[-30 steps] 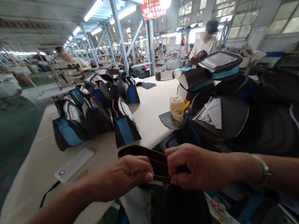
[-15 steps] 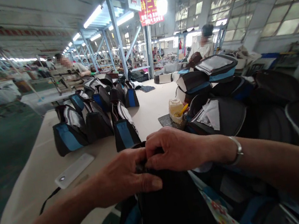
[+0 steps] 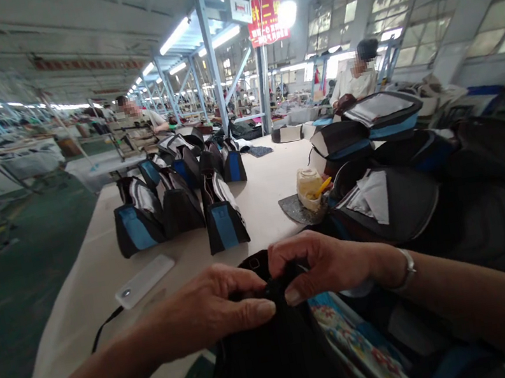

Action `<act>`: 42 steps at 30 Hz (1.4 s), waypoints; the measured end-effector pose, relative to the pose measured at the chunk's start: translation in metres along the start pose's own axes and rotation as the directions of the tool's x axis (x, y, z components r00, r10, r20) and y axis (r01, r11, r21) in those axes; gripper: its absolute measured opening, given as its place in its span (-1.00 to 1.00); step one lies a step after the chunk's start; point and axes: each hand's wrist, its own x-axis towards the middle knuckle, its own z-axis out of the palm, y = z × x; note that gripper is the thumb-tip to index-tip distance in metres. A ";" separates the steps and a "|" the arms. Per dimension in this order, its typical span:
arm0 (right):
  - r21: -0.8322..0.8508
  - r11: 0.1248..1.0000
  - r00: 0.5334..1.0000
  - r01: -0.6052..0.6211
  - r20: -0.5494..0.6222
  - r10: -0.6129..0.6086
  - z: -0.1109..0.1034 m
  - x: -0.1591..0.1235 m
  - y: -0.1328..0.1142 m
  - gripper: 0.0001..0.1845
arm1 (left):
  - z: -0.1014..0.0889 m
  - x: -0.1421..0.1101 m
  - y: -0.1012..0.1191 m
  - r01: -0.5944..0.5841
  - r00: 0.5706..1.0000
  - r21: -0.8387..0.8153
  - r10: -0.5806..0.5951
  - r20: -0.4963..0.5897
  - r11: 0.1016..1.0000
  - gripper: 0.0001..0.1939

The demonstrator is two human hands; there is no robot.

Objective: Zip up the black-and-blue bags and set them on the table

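Observation:
A black fabric bag [image 3: 281,358] lies in my lap at the near edge of the long white table [image 3: 80,289]. My left hand [image 3: 209,309] pinches its top edge, thumb pressed onto the cloth. My right hand [image 3: 323,262], with a metal bracelet at the wrist, pinches the same edge close beside it, fingers curled. The two hands almost touch. A dark strap end [image 3: 255,259] shows just behind the fingers.
Several standing black-and-blue bags [image 3: 178,205] fill the table's middle. A white power bank [image 3: 144,281] with a cable lies at the left. A jar with a yellow tool [image 3: 310,187] stands by a heap of bags [image 3: 400,177] at the right. Two people sit far back.
The hands came together from apart and now pinch the bag's top edge side by side. The open brown-rimmed mouth seen earlier is closed and hidden. The view shifted slightly left.

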 end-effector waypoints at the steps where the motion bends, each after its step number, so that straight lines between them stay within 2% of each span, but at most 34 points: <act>1: -0.009 1.000 1.000 -0.002 -0.001 0.002 -0.001 0.001 -0.003 -0.75 | 0.002 0.002 0.003 0.004 1.000 0.022 -0.004 -0.031 1.000 -0.51; 4: -0.051 0.999 1.000 -0.012 0.003 0.013 -0.004 0.003 -0.009 -0.73 | 0.007 0.007 0.009 0.008 0.994 0.010 -0.007 -0.109 1.000 -0.53; 7: -0.023 0.999 0.999 -0.031 0.008 0.031 -0.007 0.004 -0.012 -0.74 | 0.007 0.012 0.012 -0.109 0.980 -0.004 0.107 -0.171 0.994 -0.59; 9: 0.040 0.998 0.998 -0.056 0.011 0.056 -0.008 0.006 -0.010 -0.73 | 0.006 0.014 0.011 -0.177 0.970 -0.011 0.173 -0.171 0.984 -0.65; 15: 0.236 0.965 0.993 -0.112 -0.002 0.116 -0.005 0.002 0.011 -0.73 | 0.009 0.021 -0.002 -0.112 0.971 -0.108 0.086 -0.222 0.988 -0.80; 19: 0.355 0.927 0.989 -0.124 -0.028 0.143 0.000 -0.004 0.011 -0.79 | 0.015 0.025 -0.006 -0.092 0.972 -0.125 0.062 -0.226 0.988 -0.84; 23: 0.305 0.938 0.975 -0.164 -0.095 0.202 0.004 -0.005 0.007 -0.78 | 0.018 0.027 -0.006 -0.095 0.961 -0.127 0.058 -0.269 0.987 -0.80; 27: 0.223 0.961 0.970 -0.163 -0.144 0.198 0.007 -0.004 0.012 -0.85 | 0.020 0.027 -0.006 -0.059 0.959 -0.184 0.004 -0.285 0.981 -0.79; 32: 0.324 0.935 0.970 -0.143 -0.141 0.197 0.010 -0.007 0.020 -0.88 | 0.024 0.026 -0.002 -0.045 0.960 -0.203 -0.014 -0.280 0.978 -0.78; 38: 0.353 0.930 0.974 -0.101 -0.154 0.164 0.012 -0.010 0.025 -0.83 | 0.024 0.029 -0.003 -0.056 0.966 -0.122 0.023 -0.258 0.991 -0.71; 42: 0.377 0.920 0.972 -0.110 -0.153 0.179 0.011 -0.011 0.021 -0.82 | 0.026 0.032 -0.001 -0.040 0.956 -0.133 -0.001 -0.293 0.990 -0.76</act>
